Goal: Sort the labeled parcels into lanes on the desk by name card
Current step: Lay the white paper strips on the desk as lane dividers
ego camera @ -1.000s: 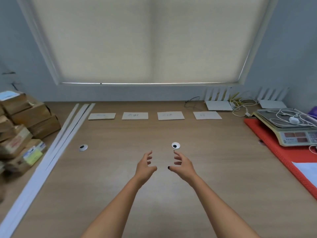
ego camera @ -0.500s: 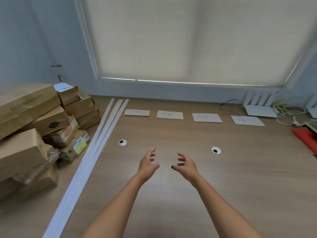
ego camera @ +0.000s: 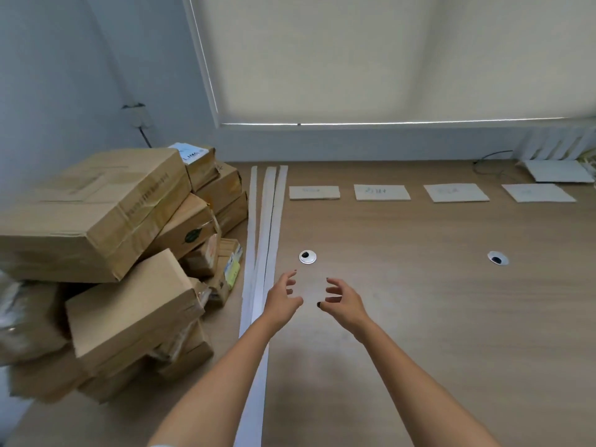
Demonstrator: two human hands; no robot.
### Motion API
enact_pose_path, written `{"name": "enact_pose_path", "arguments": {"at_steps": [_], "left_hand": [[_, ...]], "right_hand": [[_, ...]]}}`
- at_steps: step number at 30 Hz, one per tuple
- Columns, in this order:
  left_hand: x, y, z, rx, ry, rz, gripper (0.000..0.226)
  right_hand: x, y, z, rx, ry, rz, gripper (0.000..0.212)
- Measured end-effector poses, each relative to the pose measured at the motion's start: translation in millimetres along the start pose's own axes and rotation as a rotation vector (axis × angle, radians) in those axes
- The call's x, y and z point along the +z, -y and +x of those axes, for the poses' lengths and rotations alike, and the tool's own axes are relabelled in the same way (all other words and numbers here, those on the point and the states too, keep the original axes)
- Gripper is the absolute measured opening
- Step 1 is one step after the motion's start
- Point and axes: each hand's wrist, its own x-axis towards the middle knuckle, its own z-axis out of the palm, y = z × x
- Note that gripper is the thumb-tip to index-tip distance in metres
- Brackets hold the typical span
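Two hands, left (ego camera: pixel 282 300) and right (ego camera: pixel 343 301), hover apart, fingers loosely curled and holding nothing, above the worktop (ego camera: pixel 419 317); parcels (ego camera: pixel 106 253) are piled left, and the name cards' (ego camera: pixel 382 192) writing is too faint to read.

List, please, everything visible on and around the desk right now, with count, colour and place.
parcels: a pile, count unclear, brown cardboard, far left of desk
white strips: three, lying side by side, between pile and cards
name cards: four, pale, in a row near the back edge
cable grommets: two, white with dark holes, mid-desk
white router: one, back right corner
desk: one, light wood
window blind: one, cream, lowered
left hand: empty, fingers loosely curled
right hand: empty, fingers loosely curled
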Motion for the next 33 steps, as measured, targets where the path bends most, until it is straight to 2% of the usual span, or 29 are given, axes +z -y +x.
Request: {"name": "enact_pose_path", "arguments": {"at_steps": [6,16,20,24,30,33], "left_hand": [[-36.9,47.1,9.8,-0.098,-0.009,0.040,0.062],[-59.3,121.5,30.5,-0.201,-0.058,0.424,0.070],[-56.0,138.0,36.2,-0.242,-0.055,0.399,0.071],[-50.5,141.9,38.8,-0.255,-0.123,0.354,0.068],[-49.4,131.5,46.9,-0.379,-0.198,0.168,0.070],[-49.4,126.1,53.0,-0.464,-0.190,0.043,0.070]], "right_hand": [[57.4,-1.2,15.2,0.055,0.041,-0.015,0.057],[148.6,-28.2,50.3,0.094,0.181,-0.224,0.067],[173.8,-41.1,60.1,0.085,0.200,-0.358,0.071],[186.5,-52.3,64.5,0.099,0.131,-0.395,0.068],[194.1,-50.9,66.0,0.113,0.015,-0.232,0.060],[193.7,-47.1,70.2,0.154,0.039,-0.202,0.061]]}}
